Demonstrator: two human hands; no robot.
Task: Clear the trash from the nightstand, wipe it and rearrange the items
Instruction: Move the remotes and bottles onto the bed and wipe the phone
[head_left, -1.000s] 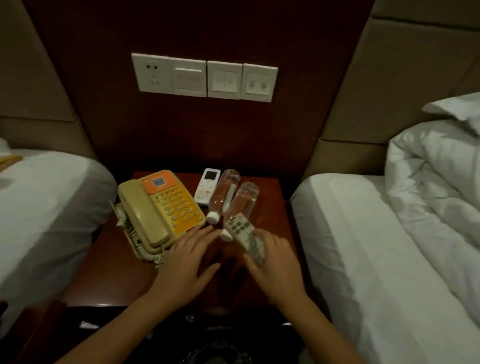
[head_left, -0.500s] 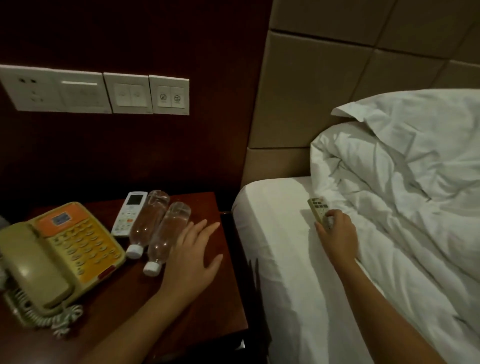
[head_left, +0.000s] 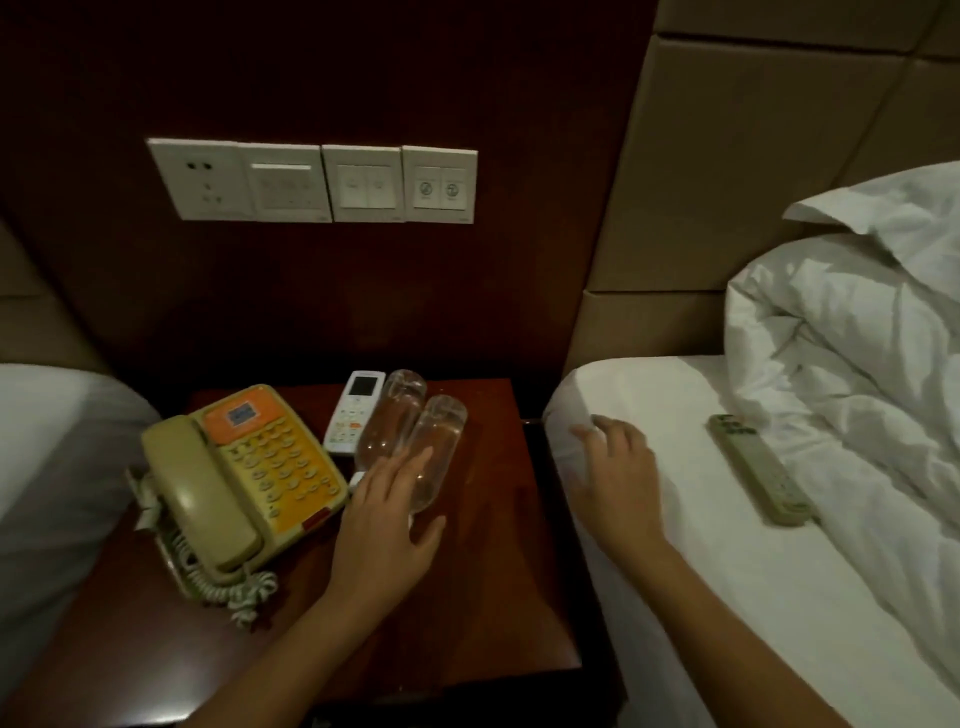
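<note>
Fingers (head_left: 415, 460) of the left hand (head_left: 387, 530) are spread on two clear plastic bottles (head_left: 415, 431); right hand (head_left: 618, 483) relaxed, empty. Grey remote (head_left: 758, 470) parked on the bed; dark wooden worktop (head_left: 498, 571) probably still unwiped.

A dark reddish-brown wooden wall panel (head_left: 363, 78) fills the middle of the view, dimly lit. A row of four white plastic switch and socket plates (head_left: 311, 181) is fixed across it. To the right stands a tan padded headboard of large square panels (head_left: 727, 156), and a strip of the same padding (head_left: 31, 332) shows at the left edge. A white-sheeted bed (head_left: 727, 545) with a rumpled white duvet (head_left: 857, 353) lies on the right; another white-sheeted bed (head_left: 57, 441) lies on the left.
</note>
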